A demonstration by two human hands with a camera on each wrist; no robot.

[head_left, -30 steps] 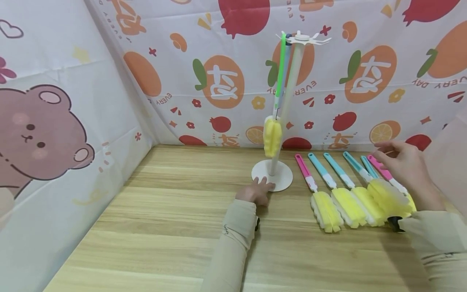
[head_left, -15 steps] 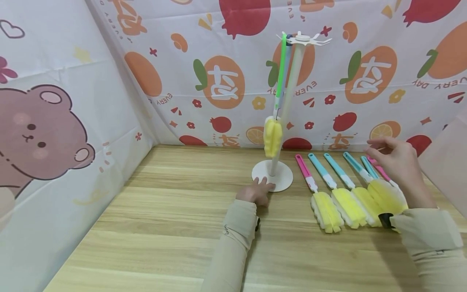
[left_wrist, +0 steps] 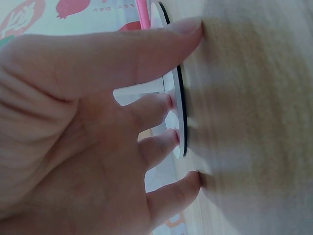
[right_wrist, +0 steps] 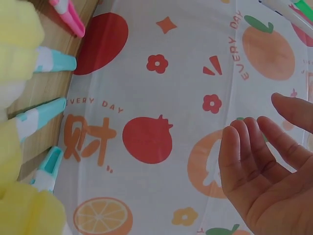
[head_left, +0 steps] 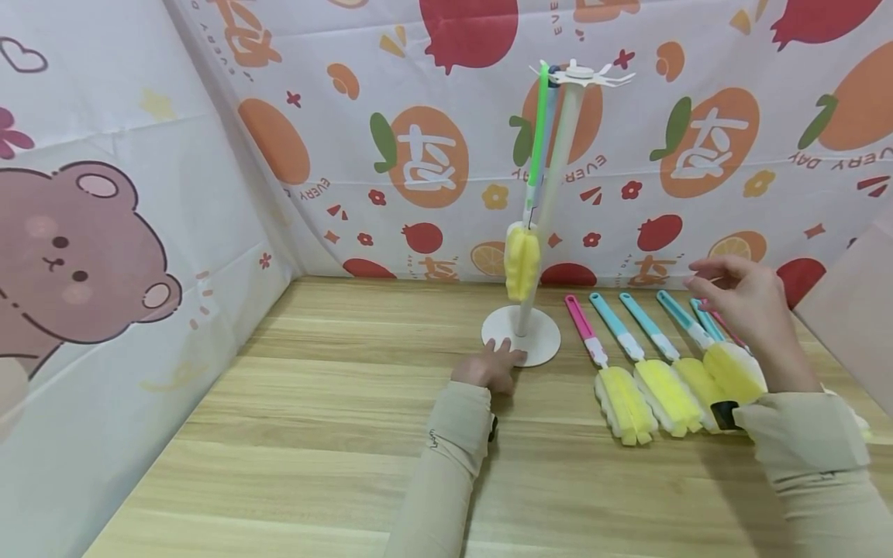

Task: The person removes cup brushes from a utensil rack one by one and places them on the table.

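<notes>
My left hand (head_left: 491, 366) rests its fingers on the front of the stand's round white base (head_left: 497, 325). In the left wrist view two fingertips press the base, while the thumb and another finger (left_wrist: 175, 198) touch the table beside it. From the stand's top (head_left: 582, 74) hangs a sponge bottle brush with a green handle (head_left: 539, 136) and yellow head (head_left: 522, 263); a blue handle (head_left: 551, 116) shows behind. My right hand (head_left: 753, 318), fingers loosely bent and holding nothing, hovers over the right end of a row of brushes, partly covering a pink handle and a teal one (head_left: 706, 319).
On the wooden table (head_left: 335, 403) lie a pink-handled brush (head_left: 577, 319) and several teal-handled ones (head_left: 614, 314), yellow heads towards me. One head (head_left: 732, 372) is raised over its neighbours. Printed cloth (head_left: 446, 232) hangs behind, with a bear-print cloth (head_left: 84, 248) at left.
My right hand has moved left above the brushes, uncovering some of the rightmost brush head behind the sleeve. The left hand and the stand stay in place.
</notes>
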